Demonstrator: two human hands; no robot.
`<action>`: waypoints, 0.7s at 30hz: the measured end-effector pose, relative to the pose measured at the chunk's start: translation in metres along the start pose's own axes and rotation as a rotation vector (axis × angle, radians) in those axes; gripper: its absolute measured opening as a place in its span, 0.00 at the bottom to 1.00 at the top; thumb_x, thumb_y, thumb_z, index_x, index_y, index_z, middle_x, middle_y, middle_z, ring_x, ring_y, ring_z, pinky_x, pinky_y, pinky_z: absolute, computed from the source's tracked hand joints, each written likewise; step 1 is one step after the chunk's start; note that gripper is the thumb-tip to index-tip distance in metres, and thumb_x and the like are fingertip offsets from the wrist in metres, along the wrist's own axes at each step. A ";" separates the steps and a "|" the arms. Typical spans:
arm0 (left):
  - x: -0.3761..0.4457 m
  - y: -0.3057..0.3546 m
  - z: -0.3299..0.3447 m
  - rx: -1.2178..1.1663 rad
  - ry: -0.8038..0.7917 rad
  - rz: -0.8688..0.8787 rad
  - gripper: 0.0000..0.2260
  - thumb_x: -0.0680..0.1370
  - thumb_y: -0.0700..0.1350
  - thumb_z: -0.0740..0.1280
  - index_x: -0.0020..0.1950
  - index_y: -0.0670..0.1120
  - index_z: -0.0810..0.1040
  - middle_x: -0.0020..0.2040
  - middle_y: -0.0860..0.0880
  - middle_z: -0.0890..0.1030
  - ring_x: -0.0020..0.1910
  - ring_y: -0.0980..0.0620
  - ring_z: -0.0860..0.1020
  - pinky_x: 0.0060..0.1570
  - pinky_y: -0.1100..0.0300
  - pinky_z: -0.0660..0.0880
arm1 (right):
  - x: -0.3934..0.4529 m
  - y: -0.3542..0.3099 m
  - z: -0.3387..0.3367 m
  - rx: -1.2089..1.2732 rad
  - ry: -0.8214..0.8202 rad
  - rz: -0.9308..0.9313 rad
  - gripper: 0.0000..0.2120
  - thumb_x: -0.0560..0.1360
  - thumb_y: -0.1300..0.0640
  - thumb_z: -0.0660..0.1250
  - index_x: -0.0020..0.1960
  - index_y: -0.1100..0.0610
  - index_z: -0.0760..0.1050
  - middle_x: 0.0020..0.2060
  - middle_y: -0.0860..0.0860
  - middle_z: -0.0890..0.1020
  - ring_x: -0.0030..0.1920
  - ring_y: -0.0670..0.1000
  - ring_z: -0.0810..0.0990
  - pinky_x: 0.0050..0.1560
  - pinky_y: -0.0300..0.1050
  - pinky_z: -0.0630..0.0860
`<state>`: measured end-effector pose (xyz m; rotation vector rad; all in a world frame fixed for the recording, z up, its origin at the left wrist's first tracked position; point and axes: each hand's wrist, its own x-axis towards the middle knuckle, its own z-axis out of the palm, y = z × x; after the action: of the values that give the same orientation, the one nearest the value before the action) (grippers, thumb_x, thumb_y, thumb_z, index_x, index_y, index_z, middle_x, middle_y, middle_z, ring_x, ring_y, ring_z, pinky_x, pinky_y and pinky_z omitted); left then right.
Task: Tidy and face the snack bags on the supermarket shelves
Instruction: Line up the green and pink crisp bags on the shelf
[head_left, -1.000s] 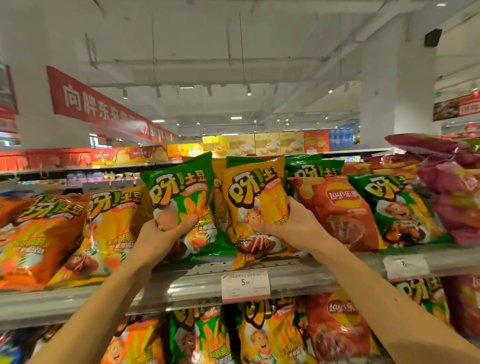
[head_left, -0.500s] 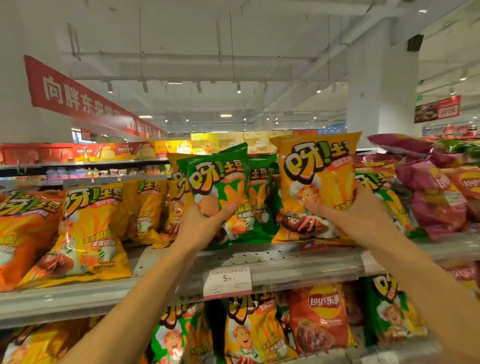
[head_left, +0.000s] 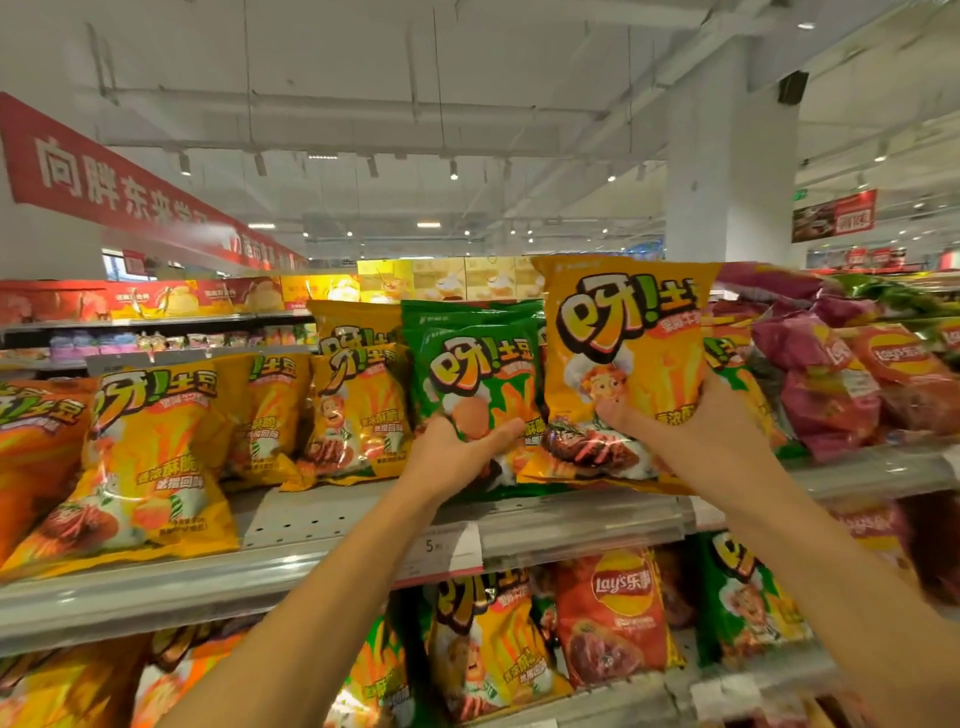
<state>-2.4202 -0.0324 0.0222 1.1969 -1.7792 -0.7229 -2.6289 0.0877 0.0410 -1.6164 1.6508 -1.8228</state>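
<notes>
The left hand (head_left: 457, 457) is gripping the lower part of a green snack bag (head_left: 478, 384), thumb across the front and fingers curled behind it, while the right hand (head_left: 696, 441) is pinching the bottom of a yellow snack bag (head_left: 623, 364) the same way and holding it upright, front outward, just above the shelf edge (head_left: 571, 525). Taking the green bag as the landmark: the yellow one is sitting right beside it on its right, overlapping its edge; more green bags are standing directly behind it; to its left a row of yellow bags (head_left: 358, 410) is leaning at mixed angles, with a bare stretch of shelf in front of them; far to its right, purple and red bags (head_left: 821, 379) are lying heaped on their sides. Below it, the lower shelf's bags (head_left: 613, 613) are also mixed in colour. Judging by this, the tidying looks barely begun: two bags are being sorted, and most of the shelf is waiting to be straightened and faced.
</notes>
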 end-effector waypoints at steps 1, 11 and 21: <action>-0.005 -0.002 -0.008 0.039 -0.014 -0.017 0.29 0.72 0.69 0.68 0.58 0.46 0.74 0.50 0.50 0.80 0.49 0.49 0.79 0.49 0.53 0.76 | -0.002 -0.004 0.010 0.005 -0.015 -0.007 0.39 0.59 0.33 0.77 0.65 0.45 0.72 0.52 0.39 0.81 0.53 0.42 0.79 0.47 0.41 0.73; -0.118 -0.104 -0.130 0.989 0.600 0.413 0.13 0.82 0.46 0.59 0.42 0.45 0.79 0.41 0.47 0.77 0.41 0.42 0.72 0.40 0.48 0.69 | -0.021 -0.052 0.159 0.020 -0.162 -0.120 0.44 0.64 0.32 0.77 0.72 0.49 0.66 0.59 0.45 0.78 0.60 0.51 0.78 0.58 0.50 0.76; -0.139 -0.130 -0.149 0.972 0.545 0.483 0.11 0.82 0.50 0.60 0.53 0.45 0.79 0.50 0.49 0.76 0.50 0.47 0.72 0.49 0.54 0.75 | -0.026 -0.053 0.246 -0.151 -0.377 0.072 0.48 0.66 0.30 0.75 0.75 0.53 0.61 0.64 0.53 0.78 0.62 0.58 0.79 0.62 0.59 0.78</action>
<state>-2.2074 0.0467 -0.0601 1.2777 -1.8298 0.7831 -2.4000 -0.0168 0.0143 -1.7993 1.6756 -1.2852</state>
